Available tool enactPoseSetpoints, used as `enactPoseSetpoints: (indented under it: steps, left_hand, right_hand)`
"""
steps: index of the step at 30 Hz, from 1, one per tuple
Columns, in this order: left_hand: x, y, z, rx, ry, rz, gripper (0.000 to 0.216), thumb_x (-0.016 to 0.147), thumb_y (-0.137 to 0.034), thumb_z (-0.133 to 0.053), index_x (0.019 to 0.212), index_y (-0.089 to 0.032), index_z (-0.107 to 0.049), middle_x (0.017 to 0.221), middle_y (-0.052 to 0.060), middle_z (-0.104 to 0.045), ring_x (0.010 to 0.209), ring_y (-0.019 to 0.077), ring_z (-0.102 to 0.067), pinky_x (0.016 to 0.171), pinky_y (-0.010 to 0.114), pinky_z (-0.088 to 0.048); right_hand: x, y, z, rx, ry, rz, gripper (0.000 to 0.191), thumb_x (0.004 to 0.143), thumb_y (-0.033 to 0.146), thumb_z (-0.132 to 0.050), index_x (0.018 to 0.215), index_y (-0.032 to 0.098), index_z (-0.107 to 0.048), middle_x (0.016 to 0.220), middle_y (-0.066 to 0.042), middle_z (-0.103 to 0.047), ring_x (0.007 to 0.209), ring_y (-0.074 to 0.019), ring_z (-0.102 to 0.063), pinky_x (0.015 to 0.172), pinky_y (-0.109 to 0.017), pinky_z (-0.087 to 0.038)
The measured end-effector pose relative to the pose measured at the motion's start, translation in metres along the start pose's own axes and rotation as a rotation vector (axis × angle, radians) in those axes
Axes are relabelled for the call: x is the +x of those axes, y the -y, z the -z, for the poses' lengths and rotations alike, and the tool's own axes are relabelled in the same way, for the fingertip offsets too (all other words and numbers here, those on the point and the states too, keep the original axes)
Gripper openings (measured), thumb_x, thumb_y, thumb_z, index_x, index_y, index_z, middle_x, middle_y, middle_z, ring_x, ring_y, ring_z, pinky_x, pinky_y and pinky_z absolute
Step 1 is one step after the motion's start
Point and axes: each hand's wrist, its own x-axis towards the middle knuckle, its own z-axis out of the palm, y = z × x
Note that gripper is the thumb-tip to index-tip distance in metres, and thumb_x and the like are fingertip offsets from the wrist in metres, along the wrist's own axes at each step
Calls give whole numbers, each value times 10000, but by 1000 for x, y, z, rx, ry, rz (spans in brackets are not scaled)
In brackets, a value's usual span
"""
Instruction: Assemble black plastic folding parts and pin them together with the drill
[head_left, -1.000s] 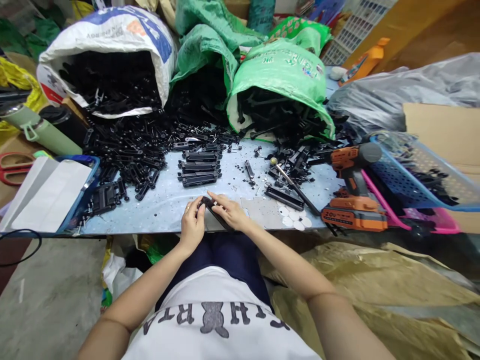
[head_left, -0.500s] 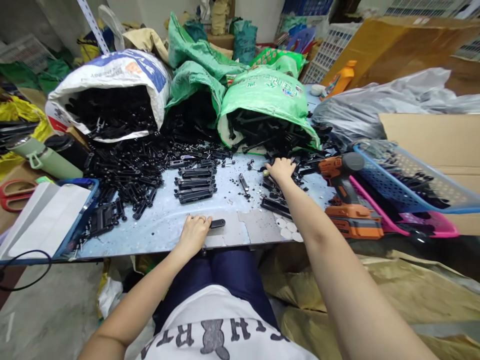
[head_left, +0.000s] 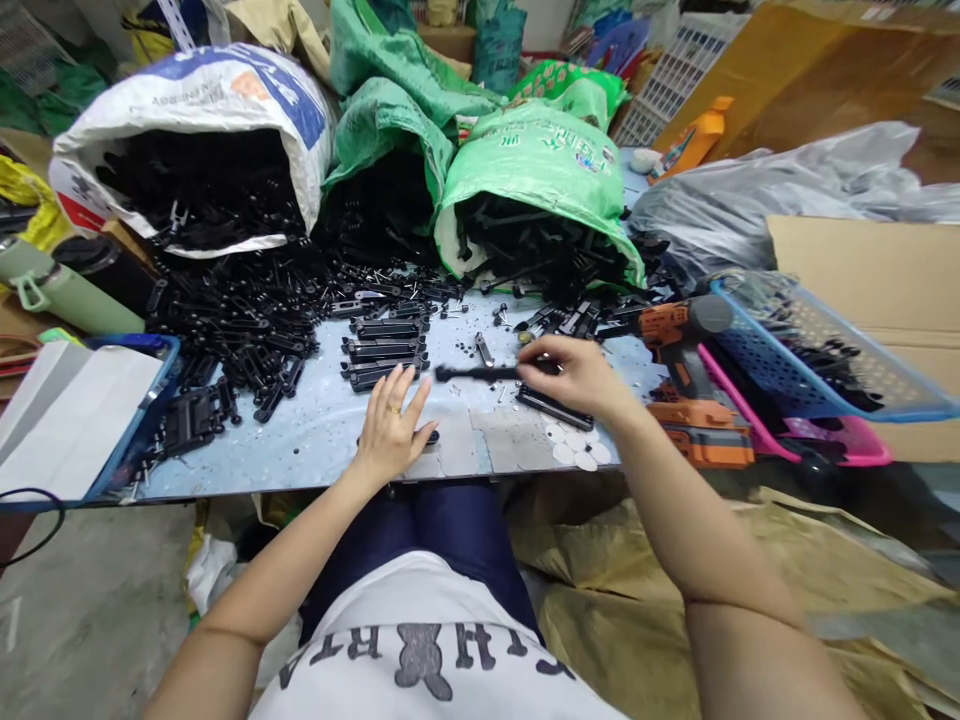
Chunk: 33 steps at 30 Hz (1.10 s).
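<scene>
Between the fingers of my right hand point(head_left: 574, 378) is a long black bar-shaped part point(head_left: 480, 373), slightly blurred, its rounded end pointing left toward my other hand. My left hand point(head_left: 391, 425) is spread over the table's front area, fingers apart. Partly under it lies a short black piece point(head_left: 430, 438), with only its right end showing. Just beyond my left fingers is a stack of black bar parts point(head_left: 384, 350). Another black bar part point(head_left: 555, 405) lies below my right hand. A small loose bar point(head_left: 484, 348) rests among screws in the middle.
Heaped black parts point(head_left: 232, 320) cover the table's left side. A white sack point(head_left: 187, 95) and a green sack point(head_left: 536, 160) spill parts at the back. An orange cordless drill point(head_left: 701, 425), a blue basket point(head_left: 825, 350) and a pink basket point(head_left: 862, 448) stand right.
My right hand has come back from the rear pile toward me, now with a black bar in it. My left hand has lifted its fingers and spread them above the short black piece.
</scene>
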Motion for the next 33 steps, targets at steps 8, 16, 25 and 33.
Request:
enactPoseSetpoints:
  steps: [8,16,25,33]
  left_hand:
    - [-12,-23,-23,-86,28,218,191,862,-160,-417,1008,-131,-536,806,91,-635,755,219,-618,669,336,-494]
    - [-11,1,-16,-116,555,-6,271,863,-230,-493,1129,-182,-517,1025,91,-591,996,230,-542,853,369,-436]
    - [-9,-3,-11,-111,605,4,485,763,-504,-581,1119,-188,-488,1045,90,-571,989,271,-525,857,404,-408]
    - [-23,1,-12,-147,448,44,590,698,-522,-645,1138,-186,-442,1066,106,-569,1003,274,-553,839,382,-428]
  right_hand:
    - [-32,41,-123,687,-224,-33,664,777,677,-460,1274,241,-402,1239,-120,-517,1154,-248,-495,888,-402,-455]
    - [-62,5,-89,-48,393,152,428,882,555,-400,1058,185,-520,797,-55,-620,689,-184,-582,626,-287,-410]
    - [-71,5,-117,-519,556,211,386,935,501,-300,1018,209,-539,858,-36,-612,729,-148,-592,545,-248,-277]
    - [-69,36,-100,-695,473,223,359,963,427,-240,1055,220,-518,894,-75,-603,762,-190,-568,595,-274,-301]
